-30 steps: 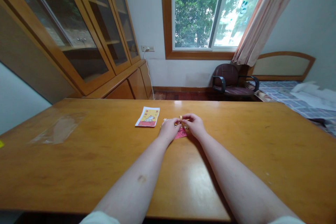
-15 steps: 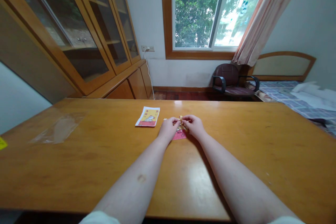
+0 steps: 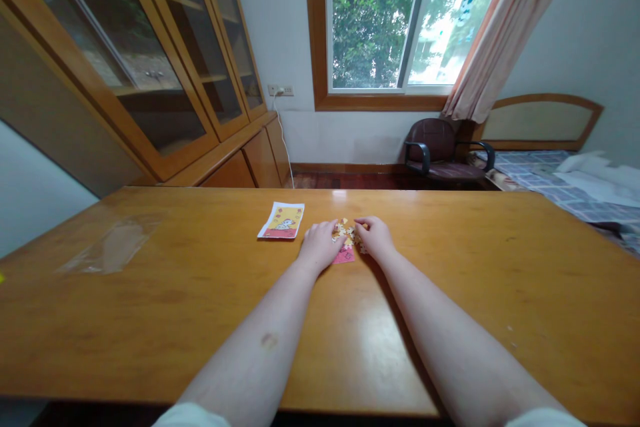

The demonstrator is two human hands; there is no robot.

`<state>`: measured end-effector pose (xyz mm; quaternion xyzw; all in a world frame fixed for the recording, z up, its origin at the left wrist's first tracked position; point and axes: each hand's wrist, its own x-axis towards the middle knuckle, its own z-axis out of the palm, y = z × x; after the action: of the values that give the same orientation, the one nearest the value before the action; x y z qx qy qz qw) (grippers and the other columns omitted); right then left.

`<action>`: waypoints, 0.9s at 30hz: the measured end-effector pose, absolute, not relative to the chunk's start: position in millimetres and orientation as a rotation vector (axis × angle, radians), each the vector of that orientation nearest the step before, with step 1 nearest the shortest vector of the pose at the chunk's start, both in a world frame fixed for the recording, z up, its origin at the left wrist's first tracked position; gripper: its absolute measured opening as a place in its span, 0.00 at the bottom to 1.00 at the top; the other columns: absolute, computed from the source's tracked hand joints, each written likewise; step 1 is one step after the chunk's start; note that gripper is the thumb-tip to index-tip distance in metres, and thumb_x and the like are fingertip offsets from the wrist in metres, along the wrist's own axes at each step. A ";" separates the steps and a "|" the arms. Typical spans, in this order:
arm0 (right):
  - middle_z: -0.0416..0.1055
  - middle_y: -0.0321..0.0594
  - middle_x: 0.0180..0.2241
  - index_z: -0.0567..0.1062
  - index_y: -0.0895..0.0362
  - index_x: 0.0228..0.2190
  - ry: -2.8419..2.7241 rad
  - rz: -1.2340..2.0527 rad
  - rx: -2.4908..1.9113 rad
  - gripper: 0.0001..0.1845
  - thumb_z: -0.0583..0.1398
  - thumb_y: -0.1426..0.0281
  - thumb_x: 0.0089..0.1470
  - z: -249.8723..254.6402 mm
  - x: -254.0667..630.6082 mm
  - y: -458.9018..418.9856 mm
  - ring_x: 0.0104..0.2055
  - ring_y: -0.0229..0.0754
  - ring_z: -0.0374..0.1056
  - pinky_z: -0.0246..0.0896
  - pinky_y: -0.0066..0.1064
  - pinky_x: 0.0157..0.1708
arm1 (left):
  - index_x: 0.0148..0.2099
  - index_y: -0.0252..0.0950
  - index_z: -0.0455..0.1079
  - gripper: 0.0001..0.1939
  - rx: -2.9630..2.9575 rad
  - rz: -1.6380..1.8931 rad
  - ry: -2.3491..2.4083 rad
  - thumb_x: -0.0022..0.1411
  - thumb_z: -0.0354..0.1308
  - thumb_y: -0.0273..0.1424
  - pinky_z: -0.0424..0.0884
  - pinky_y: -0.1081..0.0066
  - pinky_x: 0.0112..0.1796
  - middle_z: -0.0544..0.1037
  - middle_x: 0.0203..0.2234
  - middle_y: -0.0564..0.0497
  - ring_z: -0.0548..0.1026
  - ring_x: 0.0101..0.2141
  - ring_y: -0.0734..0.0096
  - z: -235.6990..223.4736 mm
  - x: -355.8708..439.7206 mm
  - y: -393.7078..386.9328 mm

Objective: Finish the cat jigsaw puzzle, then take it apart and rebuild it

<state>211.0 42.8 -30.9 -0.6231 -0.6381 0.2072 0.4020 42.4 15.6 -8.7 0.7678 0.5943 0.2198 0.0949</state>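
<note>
Flank knobbed yellow jigsaw pieces with open bare left hand at 9 o'clock, narrow bare right hand at 3; cannot tell right's hold.

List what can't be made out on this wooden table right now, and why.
All in the head view:
- Number of small yellow jigsaw pieces: too small, some possibly behind the left hand.
- Full outline of the flat pink puzzle section: partly covered by the left hand.
- Whether the right hand grips a piece: fingertips too small to tell.
- What the bright yellow item is: cut off by the left edge.
</note>
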 end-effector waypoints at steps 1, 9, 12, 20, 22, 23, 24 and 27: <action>0.76 0.43 0.36 0.80 0.57 0.34 -1.620 0.500 -1.583 0.13 0.56 0.69 0.50 -31.1 211.3 43.1 0.39 0.43 0.69 0.62 0.34 0.43 | 0.56 0.40 0.68 0.26 2.320 0.613 1.719 0.56 0.58 0.43 0.63 0.60 0.49 0.75 0.48 0.43 0.70 0.48 0.54 -8.4 42.7 14.0; 0.75 0.46 0.38 0.79 0.59 0.36 -1.676 0.483 -1.610 0.14 0.55 0.69 0.55 -29.1 211.9 41.6 0.42 0.43 0.69 0.61 0.34 0.45 | 0.40 0.42 0.75 0.10 2.364 0.451 1.572 0.56 0.60 0.37 0.65 0.64 0.44 0.77 0.39 0.49 0.73 0.42 0.60 -8.8 46.6 15.0; 0.76 0.45 0.37 0.78 0.59 0.36 -1.706 0.522 -1.506 0.15 0.54 0.66 0.56 -28.5 210.9 39.5 0.39 0.43 0.69 0.61 0.33 0.42 | 0.36 0.41 0.74 0.06 2.336 0.466 1.572 0.58 0.58 0.35 0.65 0.65 0.43 0.78 0.36 0.51 0.73 0.40 0.63 -9.7 46.4 18.2; 0.75 0.38 0.28 0.78 0.58 0.33 -1.903 0.747 -1.254 0.12 0.63 0.63 0.48 -25.0 205.1 29.4 0.29 0.38 0.66 0.60 0.28 0.31 | 0.37 0.37 0.73 0.06 1.912 1.076 1.586 0.58 0.56 0.31 0.68 0.69 0.39 0.77 0.36 0.49 0.73 0.36 0.68 -11.6 43.1 24.6; 0.74 0.37 0.25 0.78 0.58 0.29 -1.871 0.777 -1.270 0.10 0.61 0.64 0.48 -25.4 204.6 29.6 0.27 0.37 0.65 0.59 0.27 0.30 | 0.36 0.36 0.72 0.05 1.834 1.142 1.562 0.58 0.57 0.31 0.69 0.70 0.38 0.77 0.34 0.50 0.73 0.34 0.69 -10.2 43.6 24.8; 0.74 0.36 0.25 0.78 0.58 0.28 -1.832 0.799 -1.268 0.10 0.60 0.64 0.49 -26.0 204.6 30.1 0.27 0.37 0.65 0.59 0.27 0.29 | 0.36 0.36 0.72 0.06 1.809 1.155 1.545 0.58 0.56 0.31 0.69 0.71 0.37 0.77 0.33 0.50 0.74 0.33 0.70 -9.4 44.0 24.5; 0.74 0.36 0.25 0.78 0.58 0.29 -1.790 0.818 -1.257 0.12 0.60 0.63 0.50 -26.7 204.7 30.7 0.27 0.37 0.65 0.59 0.27 0.29 | 0.35 0.36 0.72 0.06 1.788 1.163 1.524 0.59 0.55 0.31 0.69 0.71 0.37 0.78 0.32 0.50 0.74 0.33 0.70 -8.7 44.3 24.0; 0.74 0.38 0.26 0.78 0.58 0.30 -1.687 0.816 -1.227 0.14 0.59 0.60 0.50 -29.0 205.6 33.0 0.27 0.38 0.66 0.60 0.28 0.30 | 0.36 0.36 0.71 0.07 1.721 1.178 1.481 0.60 0.54 0.33 0.69 0.73 0.35 0.78 0.30 0.51 0.75 0.31 0.71 -8.8 44.7 23.1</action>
<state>205.6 33.0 -29.0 -0.4930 -0.6780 0.3279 0.4356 44.7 23.1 -8.8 0.6443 0.5546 0.4410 0.2877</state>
